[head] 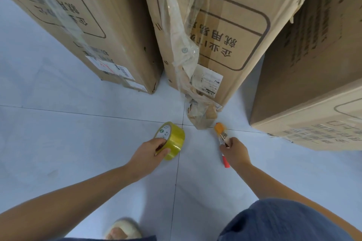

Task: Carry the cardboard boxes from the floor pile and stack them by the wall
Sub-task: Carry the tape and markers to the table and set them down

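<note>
Boxes stand on the pale tiled floor (58, 143) — left box (94, 25), middle box (225, 31) trailing torn plastic wrap (186, 45), right box (313, 74). Left hand (150, 151) grips a yellow tape roll (173, 141); right hand (235, 152) holds an orange-and-red utility knife (222, 135) — both near the middle box's foot.

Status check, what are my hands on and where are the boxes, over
Left hand grips tape roll; right hand pinches orange tool. Cardboard boxes standing on floor, none held. Torn wrap trailing off middle box.
</note>
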{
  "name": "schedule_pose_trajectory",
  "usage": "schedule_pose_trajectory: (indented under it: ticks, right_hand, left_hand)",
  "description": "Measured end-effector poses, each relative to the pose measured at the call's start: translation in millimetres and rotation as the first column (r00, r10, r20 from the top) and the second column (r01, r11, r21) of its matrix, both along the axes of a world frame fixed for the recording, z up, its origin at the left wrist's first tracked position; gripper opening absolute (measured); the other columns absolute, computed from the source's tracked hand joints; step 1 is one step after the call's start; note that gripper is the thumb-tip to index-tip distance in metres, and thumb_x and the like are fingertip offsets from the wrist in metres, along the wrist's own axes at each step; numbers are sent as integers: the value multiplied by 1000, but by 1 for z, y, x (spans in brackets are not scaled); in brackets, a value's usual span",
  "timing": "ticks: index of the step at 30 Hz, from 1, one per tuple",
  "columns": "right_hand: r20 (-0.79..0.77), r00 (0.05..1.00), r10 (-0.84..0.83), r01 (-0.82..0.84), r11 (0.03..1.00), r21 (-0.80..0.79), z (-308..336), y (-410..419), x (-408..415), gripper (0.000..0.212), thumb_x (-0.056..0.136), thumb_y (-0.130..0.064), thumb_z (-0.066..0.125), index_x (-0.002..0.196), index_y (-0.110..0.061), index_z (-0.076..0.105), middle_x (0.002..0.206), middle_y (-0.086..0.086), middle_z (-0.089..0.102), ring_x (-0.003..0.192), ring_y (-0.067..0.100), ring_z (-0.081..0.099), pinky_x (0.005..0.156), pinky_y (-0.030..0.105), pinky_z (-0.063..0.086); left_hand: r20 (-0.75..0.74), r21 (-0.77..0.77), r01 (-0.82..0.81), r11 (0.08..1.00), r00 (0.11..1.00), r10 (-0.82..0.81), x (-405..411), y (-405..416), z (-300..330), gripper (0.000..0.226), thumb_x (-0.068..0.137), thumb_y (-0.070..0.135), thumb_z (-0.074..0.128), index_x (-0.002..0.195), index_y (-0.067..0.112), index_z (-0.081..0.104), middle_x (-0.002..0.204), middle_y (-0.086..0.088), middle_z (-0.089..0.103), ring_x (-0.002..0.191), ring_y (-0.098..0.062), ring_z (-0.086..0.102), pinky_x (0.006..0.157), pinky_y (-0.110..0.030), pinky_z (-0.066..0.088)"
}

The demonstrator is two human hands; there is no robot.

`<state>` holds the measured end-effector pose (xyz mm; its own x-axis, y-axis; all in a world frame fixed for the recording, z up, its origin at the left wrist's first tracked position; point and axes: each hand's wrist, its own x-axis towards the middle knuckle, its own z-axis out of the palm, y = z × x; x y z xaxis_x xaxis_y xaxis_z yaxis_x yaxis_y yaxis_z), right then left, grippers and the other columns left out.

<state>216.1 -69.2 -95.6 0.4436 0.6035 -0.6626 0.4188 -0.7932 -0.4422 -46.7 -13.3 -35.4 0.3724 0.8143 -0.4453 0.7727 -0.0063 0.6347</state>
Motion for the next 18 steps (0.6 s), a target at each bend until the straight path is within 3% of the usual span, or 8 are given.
schedule_pose_trajectory:
  ticks: [2,6,9,15,18]
  right_hand:
    - [-46,999,-22,22,1000,16,12,-3,1,21,88,-14,56,73,-18,41,66,3,49,55,21,48,46,26,35]
    - [-131,989,-65,64,998,-9,74,-16,3,10,87,-15,57,81,-8,54,67,3,51,61,20,46,51,26,36]
    - [-179,980,-92,90,996,-18,143,-26,9,13,86,-18,59,87,-5,61,69,6,55,59,20,47,51,28,38]
    - [-164,978,-126,127,992,0,300,-47,18,11,87,-18,62,89,-7,64,67,6,59,52,17,48,44,22,38]
    - [-175,968,-179,181,983,-2,389,-61,15,13,87,-17,62,90,-4,64,71,11,61,58,20,51,54,29,42]
  left_hand:
    - [0,-16,-10,1000,1000,10,2,-1,8,16,93,20,58,96,5,63,87,-8,64,79,-25,58,66,-28,42]
    - [-17,-61,-90,994,996,89,12,-4,55,18,93,20,57,90,3,61,79,-10,60,69,-22,51,58,-23,39]
    - [-17,-120,-108,987,994,107,17,-10,111,19,94,21,56,95,3,62,84,-12,63,76,-29,58,67,-38,50]
    - [39,-113,-79,990,996,84,27,-36,260,15,93,15,57,90,0,61,78,-11,60,67,-19,50,56,-13,35]
    - [71,-114,-103,988,991,112,29,-50,351,9,93,15,57,88,8,60,74,-4,59,64,-13,49,57,-12,35]
